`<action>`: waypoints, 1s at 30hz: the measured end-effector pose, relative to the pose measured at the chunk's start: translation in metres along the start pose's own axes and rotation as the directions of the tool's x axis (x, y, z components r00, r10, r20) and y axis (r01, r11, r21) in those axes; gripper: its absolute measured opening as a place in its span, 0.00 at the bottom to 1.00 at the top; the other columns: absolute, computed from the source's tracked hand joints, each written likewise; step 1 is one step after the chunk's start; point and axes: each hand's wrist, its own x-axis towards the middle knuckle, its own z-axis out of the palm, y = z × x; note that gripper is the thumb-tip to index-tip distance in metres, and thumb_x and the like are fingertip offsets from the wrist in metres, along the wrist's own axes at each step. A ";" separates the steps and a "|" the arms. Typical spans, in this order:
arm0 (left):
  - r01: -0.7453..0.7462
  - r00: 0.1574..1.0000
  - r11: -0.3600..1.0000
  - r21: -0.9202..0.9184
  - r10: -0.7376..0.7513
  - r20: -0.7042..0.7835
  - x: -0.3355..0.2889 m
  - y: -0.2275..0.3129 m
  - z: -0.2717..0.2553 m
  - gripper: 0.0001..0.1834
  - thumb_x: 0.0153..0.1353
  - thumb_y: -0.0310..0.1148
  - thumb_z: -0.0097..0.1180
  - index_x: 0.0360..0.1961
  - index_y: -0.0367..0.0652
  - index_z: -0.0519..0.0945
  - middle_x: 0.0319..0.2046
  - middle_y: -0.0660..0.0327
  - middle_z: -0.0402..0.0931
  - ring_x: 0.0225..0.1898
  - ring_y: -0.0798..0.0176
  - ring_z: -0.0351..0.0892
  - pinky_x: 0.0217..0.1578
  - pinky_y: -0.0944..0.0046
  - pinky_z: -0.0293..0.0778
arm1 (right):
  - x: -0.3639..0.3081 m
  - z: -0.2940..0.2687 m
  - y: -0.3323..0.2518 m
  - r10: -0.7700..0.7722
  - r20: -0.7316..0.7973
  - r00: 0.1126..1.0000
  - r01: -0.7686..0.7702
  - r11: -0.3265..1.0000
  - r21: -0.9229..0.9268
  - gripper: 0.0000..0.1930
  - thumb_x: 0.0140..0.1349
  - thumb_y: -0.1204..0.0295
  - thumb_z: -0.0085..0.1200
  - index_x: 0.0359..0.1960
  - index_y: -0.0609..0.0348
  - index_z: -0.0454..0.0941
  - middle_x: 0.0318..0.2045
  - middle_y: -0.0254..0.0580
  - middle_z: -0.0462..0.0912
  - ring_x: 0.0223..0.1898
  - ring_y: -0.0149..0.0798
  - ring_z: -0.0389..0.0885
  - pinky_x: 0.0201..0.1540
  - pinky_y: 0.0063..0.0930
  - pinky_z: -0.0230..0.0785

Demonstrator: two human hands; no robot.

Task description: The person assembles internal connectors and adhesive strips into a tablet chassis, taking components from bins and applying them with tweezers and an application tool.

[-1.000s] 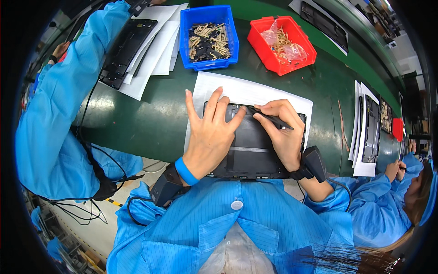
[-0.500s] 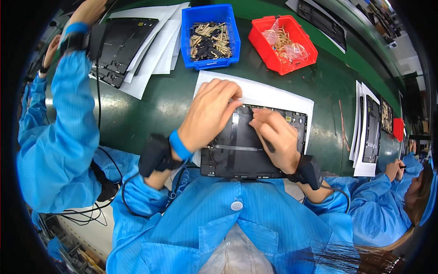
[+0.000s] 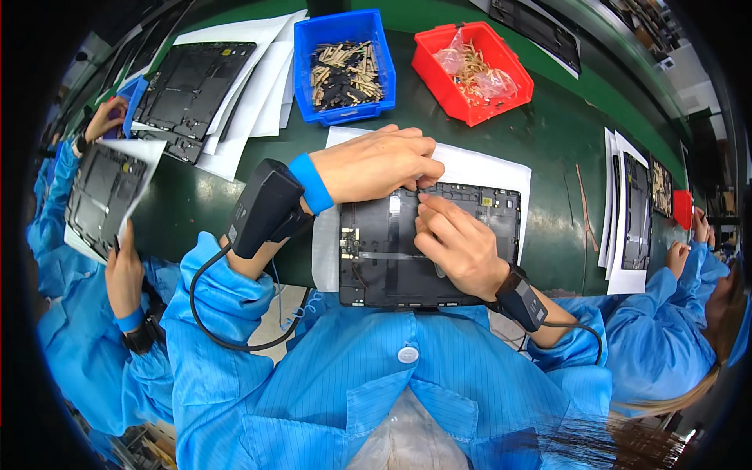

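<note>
A black tablet-like housing (image 3: 392, 278) lies on white sheets (image 3: 489, 160) in front of me, with small parts along its rim and a pale strip across it. My left hand (image 3: 384, 164) reaches over its far edge, fingers bent and pinched together near the top middle; whatever they hold is hidden. Close beside it, my right hand (image 3: 462, 243) is closed over the housing, thumb and fingertips meeting near the same spot. Out of the right palm's underside shows the rounded grey end of a slim tool (image 3: 440, 270); its tip is hidden.
A blue bin (image 3: 301, 78) with small tan and black strips and a red bin (image 3: 523, 102) with tan pieces and clear plastic stand beyond. More housings (image 3: 192, 86) lie on paper at left. A co-worker at left holds another housing (image 3: 102, 196); another person works at right.
My left hand has shifted right and its fingers now reach across the housing's top edge. My right fingertips moved slightly left. The co-worker's arm at left withdrew, and a held housing came into view.
</note>
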 end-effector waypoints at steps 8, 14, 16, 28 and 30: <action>-0.039 0.996 0.993 -0.110 0.030 -0.079 -0.003 -0.007 0.008 0.07 0.55 0.24 0.59 0.34 0.40 0.74 0.36 0.59 0.69 0.41 0.55 0.70 0.43 0.58 0.67 | -0.003 -0.002 0.003 0.087 -0.027 0.996 -0.084 0.991 0.107 0.07 0.46 0.76 0.56 0.29 0.58 0.73 0.36 0.41 0.77 0.48 0.44 0.81 0.44 0.31 0.77; 0.033 0.952 0.988 -0.154 -0.078 -0.296 -0.037 -0.002 0.013 0.07 0.59 0.27 0.57 0.35 0.40 0.72 0.38 0.56 0.67 0.44 0.52 0.66 0.47 0.59 0.65 | 0.003 -0.003 0.008 0.393 -0.067 0.917 -0.328 0.839 0.435 0.07 0.52 0.85 0.62 0.31 0.66 0.76 0.35 0.46 0.79 0.40 0.46 0.83 0.41 0.31 0.77; 0.073 0.926 0.978 -0.197 -0.140 -0.351 -0.061 0.000 0.011 0.06 0.60 0.27 0.56 0.35 0.40 0.71 0.39 0.56 0.65 0.44 0.53 0.65 0.48 0.60 0.65 | 0.005 -0.001 0.011 0.480 -0.120 0.869 -0.344 0.760 0.551 0.08 0.50 0.86 0.64 0.30 0.68 0.76 0.34 0.47 0.79 0.40 0.45 0.83 0.42 0.31 0.77; 0.372 0.717 0.928 0.000 -0.287 -0.635 0.056 -0.003 -0.104 0.22 0.55 0.25 0.58 0.52 0.37 0.73 0.51 0.52 0.72 0.56 0.49 0.69 0.52 0.56 0.66 | 0.011 0.000 0.009 0.584 -0.089 0.807 -0.424 0.677 0.602 0.09 0.49 0.87 0.64 0.29 0.69 0.76 0.31 0.46 0.80 0.36 0.41 0.82 0.40 0.28 0.73; 0.300 0.590 0.747 0.593 0.344 -0.731 0.068 -0.009 -0.086 0.20 0.55 0.24 0.57 0.51 0.36 0.74 0.49 0.50 0.73 0.55 0.46 0.70 0.52 0.54 0.66 | 0.013 -0.001 0.006 0.582 -0.082 0.809 -0.417 0.667 0.617 0.09 0.49 0.87 0.64 0.29 0.69 0.76 0.30 0.46 0.80 0.35 0.41 0.82 0.40 0.28 0.73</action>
